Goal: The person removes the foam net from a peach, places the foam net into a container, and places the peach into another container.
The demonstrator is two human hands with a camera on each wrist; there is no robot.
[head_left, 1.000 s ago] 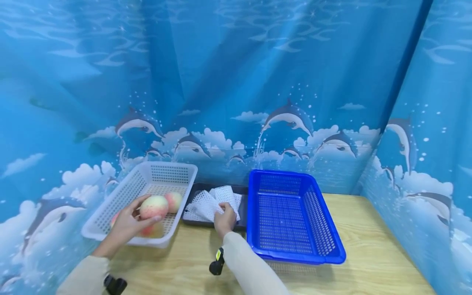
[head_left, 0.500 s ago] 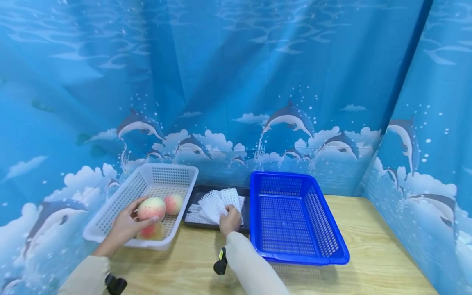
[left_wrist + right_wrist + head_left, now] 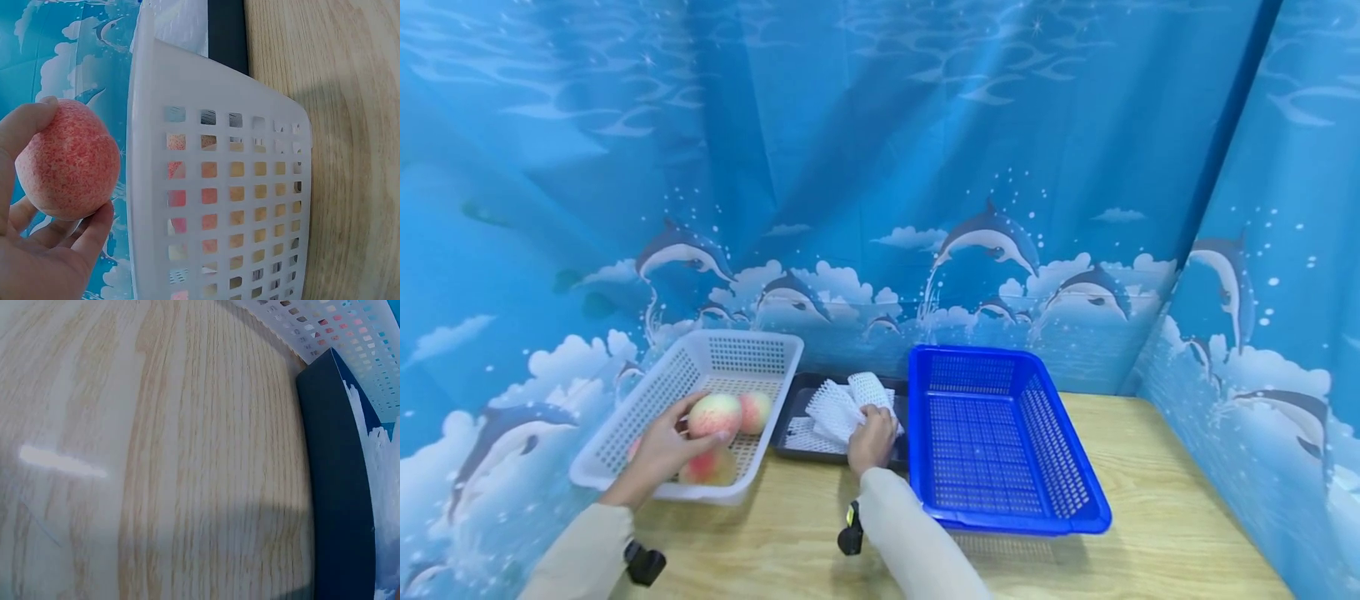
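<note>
In the head view my left hand [image 3: 662,450] holds a pink-and-cream peach [image 3: 713,414] over the white perforated basket [image 3: 658,396]. The left wrist view shows the thumb on top of that peach [image 3: 70,162] and the fingers curled beneath it. More peaches lie in the basket, one [image 3: 756,412] beside the held one and another [image 3: 711,467] below it. At the middle, my right hand [image 3: 872,437] pinches a white foam fruit net [image 3: 868,389]. Other foam nets [image 3: 831,410] lie under and beside it in a black tray [image 3: 788,407]. The right fingertips are partly hidden by the net.
Right of the tray stands a blue perforated basket [image 3: 1052,433], close against it. The white basket borders the tray on the left. A dolphin-print curtain [image 3: 850,208] hangs behind the wooden table [image 3: 775,542] and on the right side.
My right hand has shifted a little to the right, drawing the foam net with it across the pile. The left hand stays almost in place with the peach.
</note>
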